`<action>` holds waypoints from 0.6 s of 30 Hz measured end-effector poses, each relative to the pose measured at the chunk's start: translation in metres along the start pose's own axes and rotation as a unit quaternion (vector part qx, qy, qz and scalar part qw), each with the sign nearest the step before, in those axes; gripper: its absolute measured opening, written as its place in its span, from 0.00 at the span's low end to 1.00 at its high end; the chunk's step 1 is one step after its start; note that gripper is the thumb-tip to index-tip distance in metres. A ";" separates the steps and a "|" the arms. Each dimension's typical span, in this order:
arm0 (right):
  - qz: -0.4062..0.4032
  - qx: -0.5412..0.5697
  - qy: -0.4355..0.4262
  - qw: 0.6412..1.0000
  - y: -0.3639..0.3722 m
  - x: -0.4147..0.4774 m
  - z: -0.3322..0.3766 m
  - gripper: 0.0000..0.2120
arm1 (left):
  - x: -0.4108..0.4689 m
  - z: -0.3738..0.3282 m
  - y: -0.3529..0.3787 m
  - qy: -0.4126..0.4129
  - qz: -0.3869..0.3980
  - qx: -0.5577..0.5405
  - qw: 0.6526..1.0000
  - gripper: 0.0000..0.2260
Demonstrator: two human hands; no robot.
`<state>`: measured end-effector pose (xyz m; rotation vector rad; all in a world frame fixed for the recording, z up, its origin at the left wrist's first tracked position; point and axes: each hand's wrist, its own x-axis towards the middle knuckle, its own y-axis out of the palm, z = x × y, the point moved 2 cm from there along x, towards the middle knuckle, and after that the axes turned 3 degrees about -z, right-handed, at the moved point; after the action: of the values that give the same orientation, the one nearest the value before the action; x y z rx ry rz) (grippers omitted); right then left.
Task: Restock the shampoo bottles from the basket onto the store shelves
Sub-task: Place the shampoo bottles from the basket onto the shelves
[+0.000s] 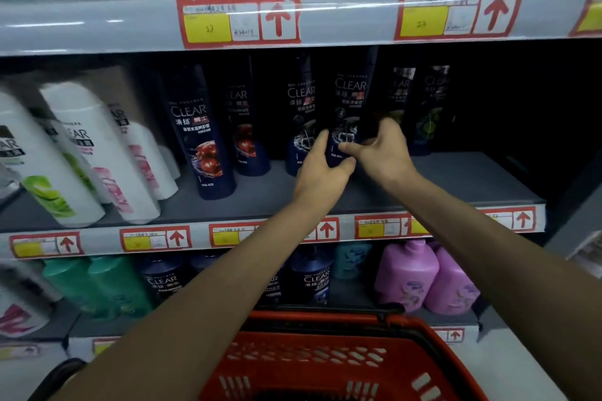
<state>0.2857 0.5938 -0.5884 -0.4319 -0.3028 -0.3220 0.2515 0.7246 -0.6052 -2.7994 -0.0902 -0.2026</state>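
Observation:
A dark blue CLEAR shampoo bottle [350, 98] stands upright in the middle of the grey middle shelf [456, 179]. My left hand [321, 169] grips its lower left side, thumb under the base edge. My right hand [382, 150] holds its lower right side, thumb across the front. A matching dark bottle [301, 107] stands just left of it. The red basket [342, 361] sits low in view in front of me; its contents are hidden.
More dark CLEAR bottles [198, 133] and white bottles [94, 146] fill the shelf's left part. Two dark bottles [430, 104] stand to the right, then bare shelf. Price tags line the shelf edges. Green, blue and purple bottles [407, 273] stand on the shelf below.

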 end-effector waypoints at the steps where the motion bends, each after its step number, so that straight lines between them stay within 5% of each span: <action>1: 0.002 -0.006 0.000 1.000 0.002 0.000 -0.003 0.19 | 0.002 0.003 0.002 -0.004 0.000 0.000 1.000 0.35; 12: 0.012 -0.070 0.037 0.997 0.013 0.000 -0.008 0.19 | 0.001 0.007 -0.003 -0.057 0.049 0.002 0.997 0.41; 18: 0.105 -0.181 0.097 0.973 -0.012 -0.023 0.007 0.38 | -0.016 -0.016 -0.026 -0.076 0.113 0.076 0.988 0.44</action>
<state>0.2587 0.5925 -0.5858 -0.7792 -0.0029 -0.2090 0.2319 0.7432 -0.5846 -2.6421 0.1681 0.0687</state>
